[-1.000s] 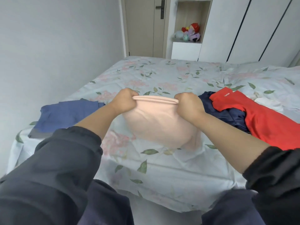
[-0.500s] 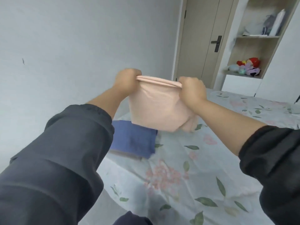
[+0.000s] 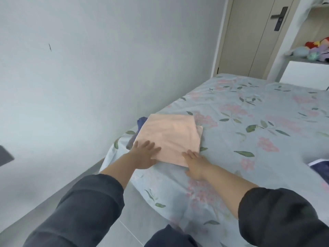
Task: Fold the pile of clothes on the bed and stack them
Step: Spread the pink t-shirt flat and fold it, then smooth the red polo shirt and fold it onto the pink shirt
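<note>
A folded pink garment [image 3: 170, 138] is lying flat, with the bed [image 3: 249, 111] spreading out under it and away to its right, and the bed's corner just off its near-left side. It is sitting on top of a folded blue garment [image 3: 141, 120], which is peeking out only past the pink garment's far-left corner and along its left edge.

The left hand [image 3: 144, 154] is resting on the pink garment's near-left corner — fingers straight and spread, palm down, gripping nothing. The right hand [image 3: 195, 162] is lying flat at the pink garment's near-right corner, its straight fingers [image 3: 189, 154] touching the cloth's edge while the palm is pressing on the bed just beside it; it too is holding nothing.

Well to the right of the pink garment, at the frame's edge, a dark blue cloth [image 3: 320, 165] is showing — how it is lying cannot be told. Far beyond the pink garment, up to its right, a door [image 3: 249, 36] is standing closed and plush toys [image 3: 315, 49] are sitting on a shelf [image 3: 306, 59].
</note>
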`<state>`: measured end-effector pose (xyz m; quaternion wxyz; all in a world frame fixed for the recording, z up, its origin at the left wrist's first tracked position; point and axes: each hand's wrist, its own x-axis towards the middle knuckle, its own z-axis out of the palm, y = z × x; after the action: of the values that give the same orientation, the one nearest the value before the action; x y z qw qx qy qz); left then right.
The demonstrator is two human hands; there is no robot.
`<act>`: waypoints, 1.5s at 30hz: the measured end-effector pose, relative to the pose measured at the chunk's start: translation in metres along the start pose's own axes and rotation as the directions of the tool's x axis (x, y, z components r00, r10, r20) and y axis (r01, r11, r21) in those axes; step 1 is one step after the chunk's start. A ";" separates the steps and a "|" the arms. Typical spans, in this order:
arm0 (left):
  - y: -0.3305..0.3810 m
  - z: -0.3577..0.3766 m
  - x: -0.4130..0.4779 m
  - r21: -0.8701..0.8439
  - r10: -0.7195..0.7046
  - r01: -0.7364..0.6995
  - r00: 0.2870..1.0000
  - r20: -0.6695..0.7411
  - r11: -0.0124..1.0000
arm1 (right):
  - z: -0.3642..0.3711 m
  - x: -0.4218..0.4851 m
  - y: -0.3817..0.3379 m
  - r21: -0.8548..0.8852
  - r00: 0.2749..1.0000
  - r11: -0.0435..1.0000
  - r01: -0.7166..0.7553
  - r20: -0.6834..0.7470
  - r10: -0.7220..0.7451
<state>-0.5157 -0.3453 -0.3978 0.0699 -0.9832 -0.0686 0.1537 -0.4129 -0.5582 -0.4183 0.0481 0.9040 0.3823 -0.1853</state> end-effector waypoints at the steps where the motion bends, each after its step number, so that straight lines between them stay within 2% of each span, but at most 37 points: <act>1: 0.009 0.007 0.003 -0.033 -0.010 0.010 1.000 -0.010 0.999 | 0.004 -0.001 0.001 0.025 1.000 1.000 -0.002 -0.008 0.002; 5: 0.039 0.006 0.007 -0.088 -0.023 0.013 0.993 -0.114 0.996 | -0.004 -0.012 0.013 0.058 0.993 0.998 -0.002 -0.119 0.009; 8: 0.068 -0.010 0.009 -0.039 0.024 -0.034 0.975 -0.221 0.999 | -0.012 -0.031 0.033 0.060 0.975 0.998 -0.029 -0.220 0.042; 12: 0.125 -0.037 0.012 0.012 0.098 -0.101 0.911 -0.400 0.995 | -0.013 -0.070 0.069 0.064 0.931 0.992 -0.108 -0.344 0.124; 14: 0.157 -0.048 0.016 -0.024 0.110 -0.135 0.889 -0.445 0.991 | -0.005 -0.095 0.089 0.086 0.894 0.983 -0.160 -0.410 0.181; 18: 0.228 -0.056 0.023 -0.045 0.171 -0.211 0.884 -0.436 0.976 | 0.017 -0.149 0.137 0.139 0.834 0.950 -0.279 -0.456 0.312; 22: 0.315 -0.067 0.027 0.019 0.317 -0.350 0.824 -0.469 0.937 | 0.036 -0.211 0.193 0.150 0.750 0.894 -0.422 -0.496 0.437; 26: 0.397 -0.085 0.024 0.024 0.387 -0.431 0.781 -0.490 0.902 | 0.053 -0.269 0.241 0.192 0.675 0.829 -0.526 -0.499 0.544; 31: 0.471 -0.095 0.014 0.029 0.464 -0.533 0.706 -0.535 0.846 | 0.079 -0.330 0.285 0.201 0.592 0.760 -0.618 -0.517 0.618; 37: 0.523 -0.092 0.009 0.044 0.498 -0.564 0.685 -0.531 0.824 | 0.106 -0.385 0.326 0.184 0.535 0.694 -0.696 -0.511 0.673; 39: 0.534 -0.089 0.007 0.047 0.505 -0.571 0.681 -0.530 0.820 | 0.114 -0.402 0.340 0.267 0.465 0.660 -0.702 -0.530 0.709; 41: 0.542 -0.088 0.004 0.054 0.515 -0.583 0.666 -0.539 0.811 | 0.120 -0.414 0.354 0.419 0.334 0.589 -0.691 -0.537 0.775; 43: 0.547 -0.087 0.002 0.070 0.532 -0.598 0.645 -0.549 0.798 | 0.125 -0.419 0.369 0.584 0.186 0.449 -0.676 -0.455 0.871; 45: 0.549 -0.087 0.001 0.086 0.549 -0.612 0.628 -0.552 0.786 | 0.133 -0.422 0.386 0.727 0.089 0.277 -0.628 -0.287 0.954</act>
<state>-0.4258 -0.8938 -0.4032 -0.0208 -0.9554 0.2669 -0.1248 -0.4485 -1.1443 -0.4059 -0.2020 0.9320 -0.2592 0.1528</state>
